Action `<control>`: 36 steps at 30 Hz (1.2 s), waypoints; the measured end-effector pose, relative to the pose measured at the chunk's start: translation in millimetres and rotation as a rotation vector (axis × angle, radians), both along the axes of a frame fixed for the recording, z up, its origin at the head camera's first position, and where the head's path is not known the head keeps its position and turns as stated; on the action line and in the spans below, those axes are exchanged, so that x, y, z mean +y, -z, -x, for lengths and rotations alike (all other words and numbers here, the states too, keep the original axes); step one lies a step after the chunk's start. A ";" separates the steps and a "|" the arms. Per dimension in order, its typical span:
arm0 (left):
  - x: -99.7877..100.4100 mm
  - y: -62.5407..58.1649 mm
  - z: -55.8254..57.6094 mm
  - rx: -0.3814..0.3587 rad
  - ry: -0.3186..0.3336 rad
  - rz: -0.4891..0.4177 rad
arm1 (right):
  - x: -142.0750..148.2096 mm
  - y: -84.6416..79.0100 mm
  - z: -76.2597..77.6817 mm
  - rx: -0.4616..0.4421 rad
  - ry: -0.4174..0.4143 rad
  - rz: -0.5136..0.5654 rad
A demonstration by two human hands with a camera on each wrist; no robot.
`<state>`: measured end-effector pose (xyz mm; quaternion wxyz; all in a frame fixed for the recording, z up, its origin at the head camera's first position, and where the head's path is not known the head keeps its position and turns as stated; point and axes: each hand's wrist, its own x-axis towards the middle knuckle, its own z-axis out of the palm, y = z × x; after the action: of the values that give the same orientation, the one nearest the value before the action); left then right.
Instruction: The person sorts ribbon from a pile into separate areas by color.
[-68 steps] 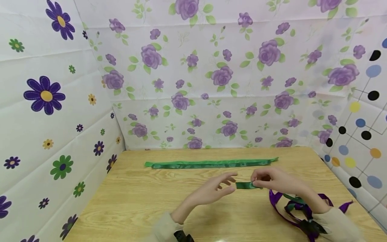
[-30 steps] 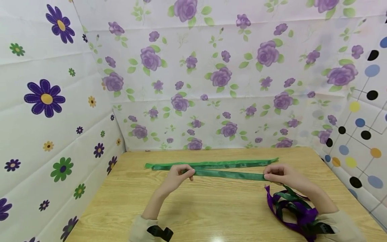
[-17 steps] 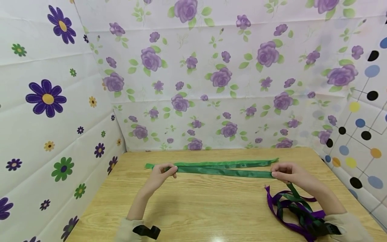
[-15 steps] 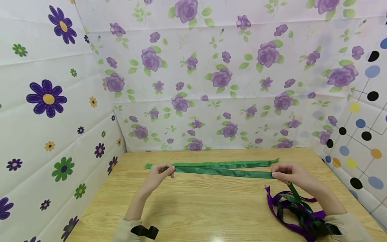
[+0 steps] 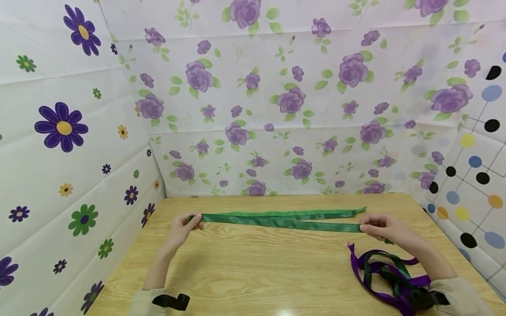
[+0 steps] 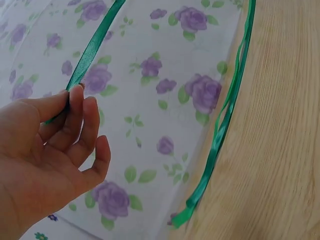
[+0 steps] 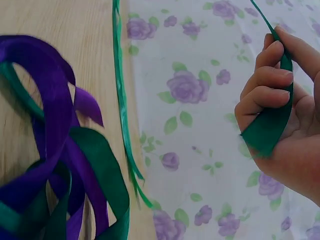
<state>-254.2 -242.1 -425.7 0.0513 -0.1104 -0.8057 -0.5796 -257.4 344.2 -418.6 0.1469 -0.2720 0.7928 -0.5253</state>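
A dark green satin ribbon point(image 5: 316, 226) is stretched nearly straight between my two hands above the table. My left hand point(image 5: 182, 231) pinches it near its left end between thumb and index finger, with the other fingers loosely bent in the left wrist view. My right hand point(image 5: 386, 231) pinches the other end. In the right wrist view, a short ribbon tail point(image 7: 270, 127) hangs down across the palm, its cut edge showing. Behind the held ribbon, a light green ribbon point(image 5: 340, 211) and another dark green ribbon point(image 6: 212, 155) lie lengthwise on the table, close together.
A tangled pile of purple ribbon point(image 5: 357, 263) and dark green ribbon point(image 7: 102, 155) lies on the right of the wooden table point(image 5: 253, 272), beside my right forearm. Flowered cloth point(image 5: 261, 109) hangs behind the table's far edge, with patterned cloth on both sides.
My left hand, at first open beside the ribbon, has taken hold of it and moved far left. My right hand shifted slightly right. The ribbon now spans much longer and its tail has left the pile.
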 end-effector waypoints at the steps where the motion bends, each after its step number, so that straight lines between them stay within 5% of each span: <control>1: -3.0 0.1 -0.3 -0.004 -0.016 0.001 | 1.7 1.2 1.5 0.001 0.000 -0.004; 13: -21.2 8.8 4.4 -0.072 -0.118 0.009 | 16.3 10.3 14.8 0.014 0.072 -0.047; 26: -34.3 28.8 18.9 -0.197 -0.114 0.082 | 24.3 26.5 32.9 -0.107 0.354 -0.166; 36: -30.5 45.1 36.4 -0.213 -0.194 0.162 | 22.2 44.4 46.6 -0.114 0.487 -0.276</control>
<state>-290.6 -272.6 -470.9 0.0124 0.0263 -0.8576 -0.5134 -304.0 366.3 -463.0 0.0965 -0.0211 0.8893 -0.4466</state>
